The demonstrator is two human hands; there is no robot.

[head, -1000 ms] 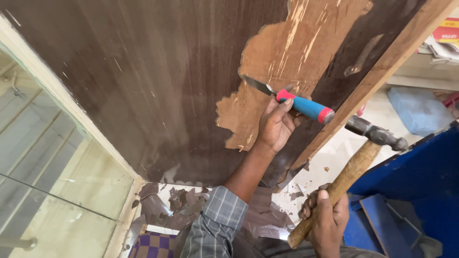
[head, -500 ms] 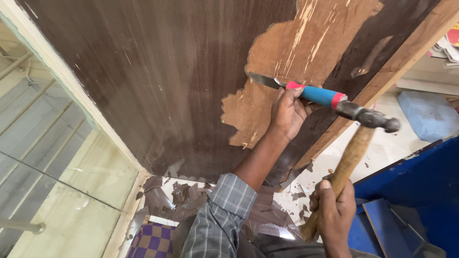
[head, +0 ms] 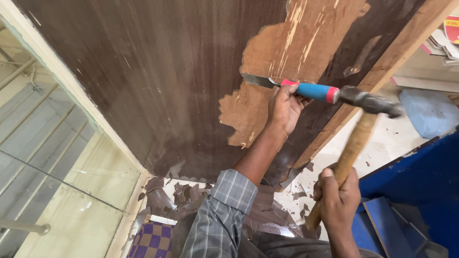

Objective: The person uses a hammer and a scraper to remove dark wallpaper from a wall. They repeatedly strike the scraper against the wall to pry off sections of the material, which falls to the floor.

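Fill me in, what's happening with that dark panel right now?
A person is stripping dark brown veneer off a large wooden panel. The left hand holds a flat-bladed chisel with a blue and red handle, its blade set at the edge of the bare, lighter patch. The right hand grips a wooden-handled hammer whose metal head is at the chisel's butt end. Peeled veneer scraps lie on the floor below.

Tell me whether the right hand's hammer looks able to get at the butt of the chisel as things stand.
Probably yes: the hammer head in the right hand already sits at the red end of the chisel, and nothing lies between them; the left hand grips further forward.
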